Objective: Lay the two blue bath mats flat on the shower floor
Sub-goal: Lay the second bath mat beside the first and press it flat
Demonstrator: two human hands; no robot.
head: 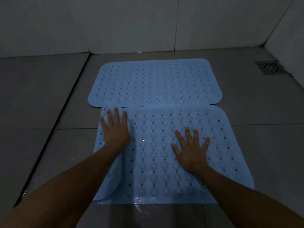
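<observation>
Two light blue perforated bath mats lie on the grey tiled shower floor (41, 99). The far mat (154, 83) lies flat near the back wall. The near mat (158, 155) lies just in front of it, its far edge touching or slightly overlapping the far mat. Its left edge is rumpled and raised. My left hand (115, 130) presses palm-down on the near mat's left part, fingers spread. My right hand (190, 148) rests flat on the mat's right middle, fingers spread. Neither hand grips anything.
A square metal floor drain (269, 67) sits at the far right near the wall corner. A dark groove (54, 125) runs diagonally across the floor on the left. Pale tiled walls (131, 23) rise behind. The floor near the mat's front edge looks wet.
</observation>
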